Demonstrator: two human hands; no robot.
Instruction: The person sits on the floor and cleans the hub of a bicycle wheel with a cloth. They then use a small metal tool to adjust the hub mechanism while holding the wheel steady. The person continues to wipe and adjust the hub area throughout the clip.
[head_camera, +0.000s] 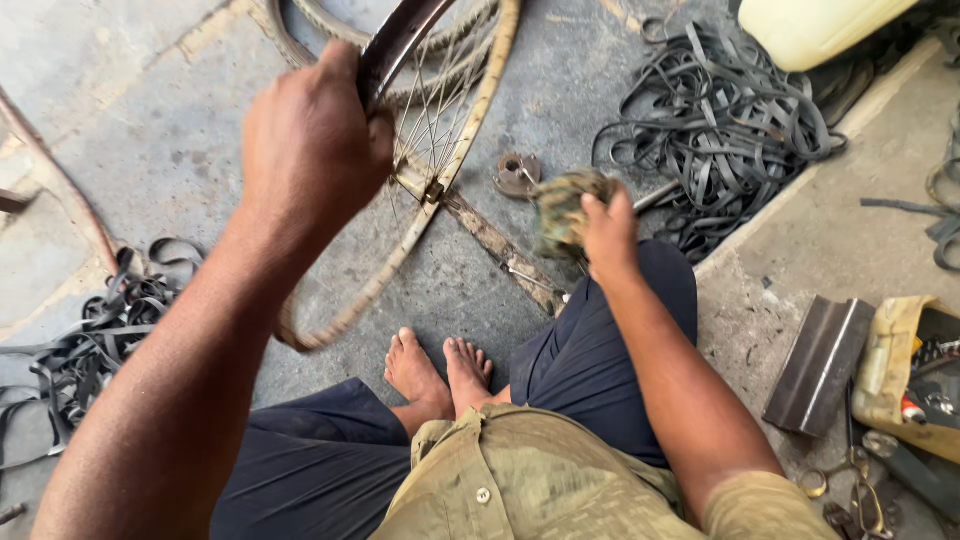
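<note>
The left hand (315, 150) is closed tight around the dark rim (395, 45) of a spoked bicycle wheel (440, 130). The right hand (608, 235) clutches a greenish rag (560, 210), just right of the wheel; black rubber strips (720, 120) lie beyond it.

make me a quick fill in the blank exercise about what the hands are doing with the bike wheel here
1. The left hand grips the rim of a spoked bicycle ____.
2. The right hand holds a bunched greenish ____.
3. A tangled pile of black rubber strips lies on the ____ beyond the right hand.
4. The person's feet are ____.

Missing words: wheel; rag; floor; bare
</note>
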